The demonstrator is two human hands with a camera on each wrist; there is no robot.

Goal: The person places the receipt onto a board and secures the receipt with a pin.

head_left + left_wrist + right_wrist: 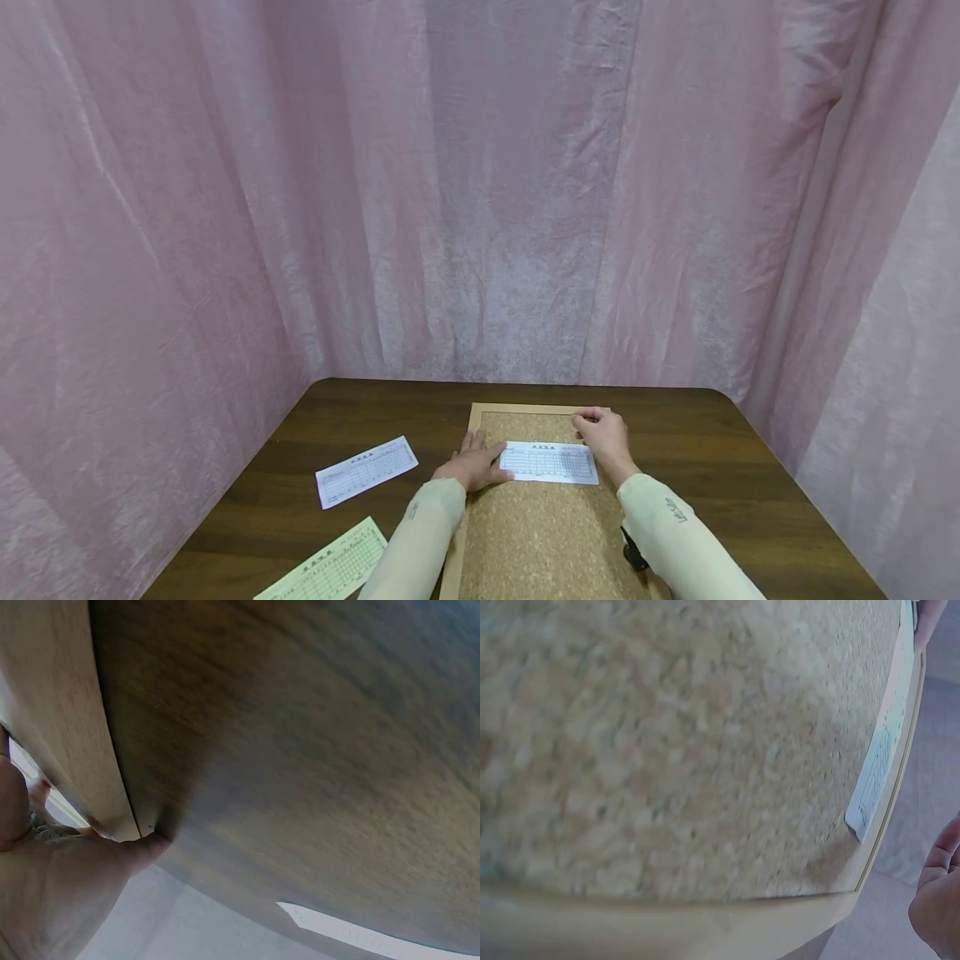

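A white printed form lies across the upper part of a wood-framed corkboard. My left hand rests on the board's left frame with fingers spread, thumb and fingertip right at the form's left edge. In the left wrist view, one finger of that hand reaches past the frame to the dark tabletop. My right hand is over the board's upper right, just above the form's right corner. Its fingers are bent toward the thumb; I cannot tell whether something small is between them.
Left of the board, another white form lies on the dark wooden table. Nearer the front left is a green printed form, partly behind the left sleeve. Pink curtains hang around the table.
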